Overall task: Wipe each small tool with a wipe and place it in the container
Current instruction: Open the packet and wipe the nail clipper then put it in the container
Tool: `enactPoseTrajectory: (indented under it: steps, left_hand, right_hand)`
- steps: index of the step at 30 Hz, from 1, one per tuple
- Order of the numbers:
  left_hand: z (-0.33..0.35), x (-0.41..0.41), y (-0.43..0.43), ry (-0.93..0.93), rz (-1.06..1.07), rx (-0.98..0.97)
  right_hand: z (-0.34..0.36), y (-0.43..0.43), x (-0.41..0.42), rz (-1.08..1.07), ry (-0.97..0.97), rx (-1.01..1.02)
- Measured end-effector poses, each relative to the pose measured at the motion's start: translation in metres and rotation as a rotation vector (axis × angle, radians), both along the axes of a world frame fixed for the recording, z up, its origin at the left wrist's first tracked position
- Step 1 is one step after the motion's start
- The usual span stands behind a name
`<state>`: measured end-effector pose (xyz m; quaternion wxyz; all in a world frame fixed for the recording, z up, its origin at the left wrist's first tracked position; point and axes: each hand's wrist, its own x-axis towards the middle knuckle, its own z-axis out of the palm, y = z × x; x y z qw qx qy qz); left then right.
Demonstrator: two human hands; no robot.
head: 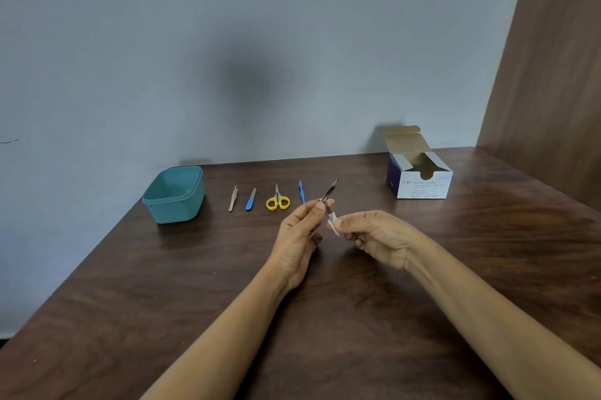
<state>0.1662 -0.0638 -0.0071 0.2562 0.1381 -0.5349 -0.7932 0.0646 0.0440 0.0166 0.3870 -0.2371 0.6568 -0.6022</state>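
Observation:
My left hand (300, 238) pinches a metal nail clipper (330, 193) with its lever swung up, held above the table's middle. My right hand (374, 235) pinches a small white wipe (334, 224) against the clipper's lower end. A teal container (175, 193) stands at the back left; nothing shows inside it. To its right lie, in a row, metal tweezers (233, 198), a blue-handled file (250, 200), yellow-handled scissors (277, 200) and a thin blue-handled tool (301, 192).
An open box of alcohol swabs (419, 177) stands at the back right of the dark wooden table (325, 318). A grey wall runs behind the table and a wooden panel rises on the right.

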Motion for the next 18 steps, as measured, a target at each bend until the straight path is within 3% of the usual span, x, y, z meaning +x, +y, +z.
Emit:
enactPoseTrajectory:
  steps: [9,18]
  left_hand:
    - [0.0029,0.0007,0.0058,-0.019,0.016,-0.084]
    - [0.0072,0.0023,0.0071,0.015,0.02,0.036]
  right_hand:
    - [-0.0021,-0.0034,0.0032,-0.09,-0.067,-0.062]
    - [-0.0028,-0.0045,-0.0032,-0.275,-0.24,-0.113]
